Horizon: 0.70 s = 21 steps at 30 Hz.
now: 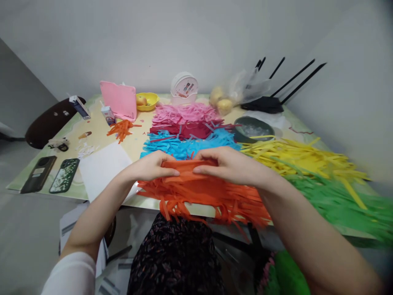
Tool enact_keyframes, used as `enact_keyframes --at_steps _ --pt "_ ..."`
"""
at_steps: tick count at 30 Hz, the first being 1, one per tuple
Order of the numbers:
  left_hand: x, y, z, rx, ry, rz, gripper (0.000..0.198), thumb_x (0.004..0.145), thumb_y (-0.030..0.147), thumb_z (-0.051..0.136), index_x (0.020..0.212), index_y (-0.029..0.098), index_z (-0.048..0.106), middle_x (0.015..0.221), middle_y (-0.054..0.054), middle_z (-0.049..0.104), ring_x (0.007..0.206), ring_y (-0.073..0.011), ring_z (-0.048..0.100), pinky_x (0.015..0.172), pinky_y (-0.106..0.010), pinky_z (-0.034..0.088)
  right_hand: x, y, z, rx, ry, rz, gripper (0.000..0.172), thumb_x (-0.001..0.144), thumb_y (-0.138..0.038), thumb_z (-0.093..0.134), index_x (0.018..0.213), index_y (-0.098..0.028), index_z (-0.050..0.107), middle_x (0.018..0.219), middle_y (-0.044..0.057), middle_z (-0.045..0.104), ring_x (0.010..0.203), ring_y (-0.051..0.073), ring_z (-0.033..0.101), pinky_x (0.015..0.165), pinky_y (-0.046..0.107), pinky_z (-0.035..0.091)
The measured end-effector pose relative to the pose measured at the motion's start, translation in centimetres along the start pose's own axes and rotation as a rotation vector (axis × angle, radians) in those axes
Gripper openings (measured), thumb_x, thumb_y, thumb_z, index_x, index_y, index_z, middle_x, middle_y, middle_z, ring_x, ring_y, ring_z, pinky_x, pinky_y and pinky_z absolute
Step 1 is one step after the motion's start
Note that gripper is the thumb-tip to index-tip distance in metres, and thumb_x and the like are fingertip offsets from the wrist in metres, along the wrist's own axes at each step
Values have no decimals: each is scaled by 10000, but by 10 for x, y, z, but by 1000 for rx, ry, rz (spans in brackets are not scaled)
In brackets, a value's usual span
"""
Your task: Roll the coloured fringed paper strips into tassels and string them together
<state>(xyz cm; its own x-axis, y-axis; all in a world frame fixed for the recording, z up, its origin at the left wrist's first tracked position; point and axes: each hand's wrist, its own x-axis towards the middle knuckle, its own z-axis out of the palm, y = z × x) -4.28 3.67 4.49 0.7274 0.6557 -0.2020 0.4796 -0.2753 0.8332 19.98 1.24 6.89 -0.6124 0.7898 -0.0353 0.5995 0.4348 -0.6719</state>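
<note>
An orange fringed paper sheet [193, 169] is pinched between my two hands near the table's front edge. My left hand [155, 166] is closed on its left part, thumb on the near side. On the right part my right hand [219, 164] grips it the same way, thumb pointing left. Below them lie more orange fringed sheets [208, 191], with strips hanging over the edge. Just beyond are blue [193, 145], dark red [190, 130] and pink [184, 114] fringed sheets. Yellow [301, 157] and green [331, 200] ones lie to the right.
White paper [106, 168] and two phones [38, 174] [64, 175] lie left. Behind are drink cartons [108, 114], a pink tablet case [119, 100], a yellow bowl [150, 107] and a round white box [184, 88]. A dark green bowl [241, 123] and a black router [264, 105] stand right.
</note>
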Motion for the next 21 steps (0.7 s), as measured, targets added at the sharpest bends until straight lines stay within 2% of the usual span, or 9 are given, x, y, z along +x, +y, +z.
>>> enact_keyframes --at_steps 3,7,11,16,21 --pt "-1 -3 -1 -11 -20 -2 348 833 446 619 775 108 679 647 2 579 576 -106 458 542 -208 374 -4 7 3 26 39 43 280 865 -425 576 741 -176 606 632 -20 543 582 118 456 564 235 323" --pt "0 -2 -5 19 -52 18 386 836 460 607 675 110 639 593 16 507 547 -90 407 506 -202 329 -8 14 7 11 80 53 349 873 -451 563 647 -184 554 589 -26 509 555 113 424 542 240 304" --pt "2 1 -10 48 -103 -9 438 830 497 600 595 129 566 540 37 407 505 -75 329 469 -207 268 -10 14 5 10 45 23 406 900 -456 516 598 -186 521 561 -28 501 537 107 412 529 244 291" --pt "4 2 -16 68 -175 -33 447 847 519 573 611 139 573 545 31 416 495 -79 326 466 -216 257 -11 10 2 23 2 26 299 872 -435 572 727 -178 619 640 -12 591 583 120 478 562 242 329" --pt "4 12 -18 152 -250 -26 423 848 478 566 593 142 579 527 27 428 483 -84 338 469 -216 267 -11 8 0 -34 1 41 317 872 -428 564 663 -190 568 596 -20 539 565 121 445 564 245 323"
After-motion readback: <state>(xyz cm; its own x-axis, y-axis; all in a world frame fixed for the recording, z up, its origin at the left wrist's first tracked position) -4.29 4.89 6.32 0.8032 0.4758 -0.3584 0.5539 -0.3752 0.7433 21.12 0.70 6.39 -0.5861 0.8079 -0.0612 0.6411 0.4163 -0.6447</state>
